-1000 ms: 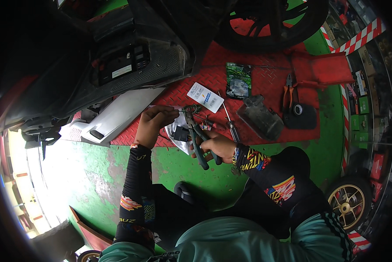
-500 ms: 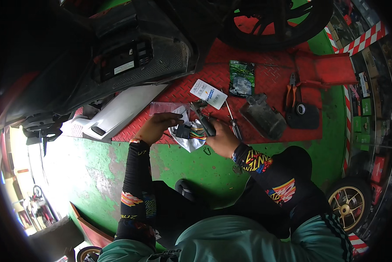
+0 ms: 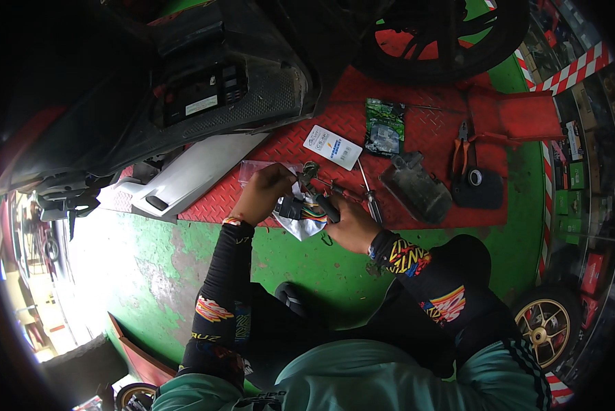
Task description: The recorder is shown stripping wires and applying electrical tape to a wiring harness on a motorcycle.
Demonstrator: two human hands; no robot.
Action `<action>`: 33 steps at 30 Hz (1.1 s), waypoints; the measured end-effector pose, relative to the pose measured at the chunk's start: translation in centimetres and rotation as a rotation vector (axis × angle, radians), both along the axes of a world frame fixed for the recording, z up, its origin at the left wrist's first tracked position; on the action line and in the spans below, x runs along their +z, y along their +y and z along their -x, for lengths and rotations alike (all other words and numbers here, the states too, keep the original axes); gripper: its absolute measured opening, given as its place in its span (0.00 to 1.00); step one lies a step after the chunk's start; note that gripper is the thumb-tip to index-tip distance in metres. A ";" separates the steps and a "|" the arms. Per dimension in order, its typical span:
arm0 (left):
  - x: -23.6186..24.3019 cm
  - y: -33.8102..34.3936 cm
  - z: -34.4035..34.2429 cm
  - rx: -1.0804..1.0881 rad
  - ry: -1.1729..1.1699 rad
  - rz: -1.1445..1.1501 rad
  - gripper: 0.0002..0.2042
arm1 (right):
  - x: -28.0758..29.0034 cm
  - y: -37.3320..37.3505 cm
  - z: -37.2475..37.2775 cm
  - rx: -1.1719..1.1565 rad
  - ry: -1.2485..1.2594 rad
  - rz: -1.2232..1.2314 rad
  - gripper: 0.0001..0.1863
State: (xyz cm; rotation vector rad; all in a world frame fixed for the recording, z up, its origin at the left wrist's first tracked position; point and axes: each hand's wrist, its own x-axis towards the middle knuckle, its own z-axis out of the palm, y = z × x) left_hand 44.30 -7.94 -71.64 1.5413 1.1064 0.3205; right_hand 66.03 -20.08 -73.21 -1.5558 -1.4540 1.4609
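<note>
My right hand is wrapped round a dark-handled tool with a metal head, perhaps pliers. Several coloured wires run from a black connector toward that hand. Just left of the tool's head is my left hand, its fingers bent and pinched together; whatever they hold is too small to make out. Beneath the connector lies a crumpled white bag. A clear plastic bag shows behind my left hand.
On the red platform are a white card, a green packet, screwdrivers, a dark plastic cover, orange-handled pliers and a tape roll. A motorcycle looms at the upper left, beside a white panel.
My left hand has moved right and slightly up, its fingers now pinched near the tool's head. The right hand keeps its grip with little movement. The whole view has shifted slightly.
</note>
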 end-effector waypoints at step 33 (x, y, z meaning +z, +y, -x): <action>2.8 -0.6 -0.9 0.167 -0.191 -0.123 0.07 | -6.4 4.7 -27.2 -0.007 -1.116 0.180 0.44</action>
